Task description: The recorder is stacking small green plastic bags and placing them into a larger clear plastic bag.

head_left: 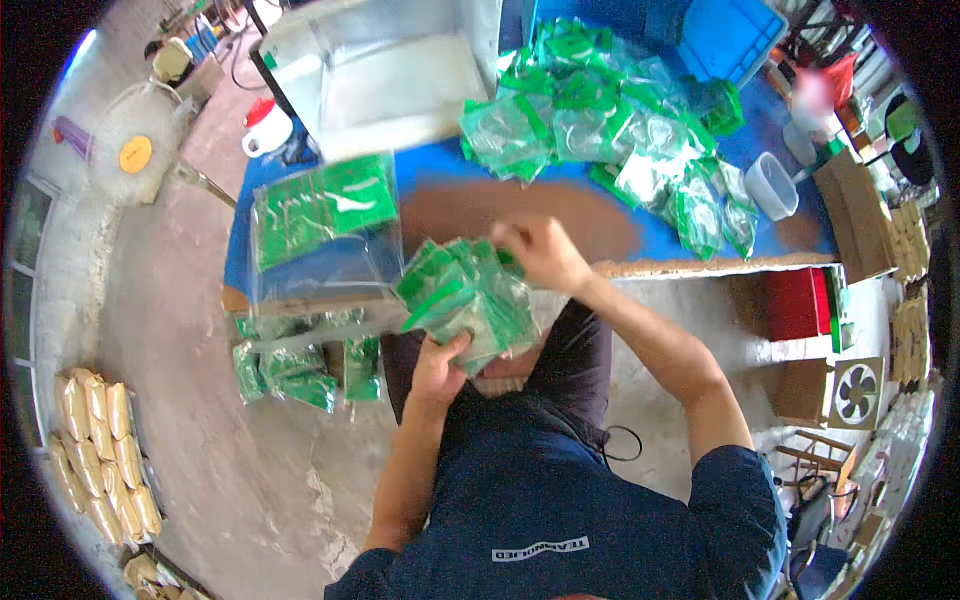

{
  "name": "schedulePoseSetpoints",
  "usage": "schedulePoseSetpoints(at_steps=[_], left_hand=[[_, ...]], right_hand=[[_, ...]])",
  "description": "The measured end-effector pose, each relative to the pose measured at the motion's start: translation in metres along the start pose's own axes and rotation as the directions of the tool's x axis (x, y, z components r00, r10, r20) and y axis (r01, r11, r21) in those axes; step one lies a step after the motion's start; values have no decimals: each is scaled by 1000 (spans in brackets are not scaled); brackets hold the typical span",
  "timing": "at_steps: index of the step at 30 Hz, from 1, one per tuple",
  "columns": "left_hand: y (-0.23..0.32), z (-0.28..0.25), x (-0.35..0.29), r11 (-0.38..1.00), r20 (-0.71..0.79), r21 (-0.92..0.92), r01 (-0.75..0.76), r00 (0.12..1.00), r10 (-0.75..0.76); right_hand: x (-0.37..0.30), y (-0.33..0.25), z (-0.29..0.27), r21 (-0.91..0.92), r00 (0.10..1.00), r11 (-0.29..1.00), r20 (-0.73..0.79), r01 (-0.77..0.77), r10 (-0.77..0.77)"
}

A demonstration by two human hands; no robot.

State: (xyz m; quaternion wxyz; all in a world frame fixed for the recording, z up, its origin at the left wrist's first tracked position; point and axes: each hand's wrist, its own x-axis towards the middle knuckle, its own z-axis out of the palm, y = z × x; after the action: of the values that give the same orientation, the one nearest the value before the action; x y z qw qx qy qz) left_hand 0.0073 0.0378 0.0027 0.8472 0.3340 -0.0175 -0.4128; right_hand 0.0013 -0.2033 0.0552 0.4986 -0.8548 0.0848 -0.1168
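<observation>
My left hand is closed around the lower end of a fanned bunch of green-and-clear plastic packets, held over my lap at the table's front edge. My right hand is at the bunch's upper right, its fingers bent and blurred; whether they pinch a packet cannot be made out. Left of the bunch, a large clear bag with flat green packets inside lies on the table, its open end hanging over the edge. A big heap of similar green-and-clear packets covers the table's back right.
The blue table has a worn brown patch. On it stand a metal tray, a blue crate, a clear tub and a white-and-red jug. More bagged packets sit below the left edge. A fan stands left.
</observation>
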Motion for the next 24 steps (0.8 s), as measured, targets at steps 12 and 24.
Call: schedulePoseSetpoints(at_steps=[12,24], left_hand=[[19,-9,-30,998,-116,65,-10,993,17],[4,-25,-14,982,-104,-179,-53,994,35]], right_hand=[[-22,11,-3,-465,867,732,244,497,-434],[49,31,-23,-806,945,508,187,303,-267]])
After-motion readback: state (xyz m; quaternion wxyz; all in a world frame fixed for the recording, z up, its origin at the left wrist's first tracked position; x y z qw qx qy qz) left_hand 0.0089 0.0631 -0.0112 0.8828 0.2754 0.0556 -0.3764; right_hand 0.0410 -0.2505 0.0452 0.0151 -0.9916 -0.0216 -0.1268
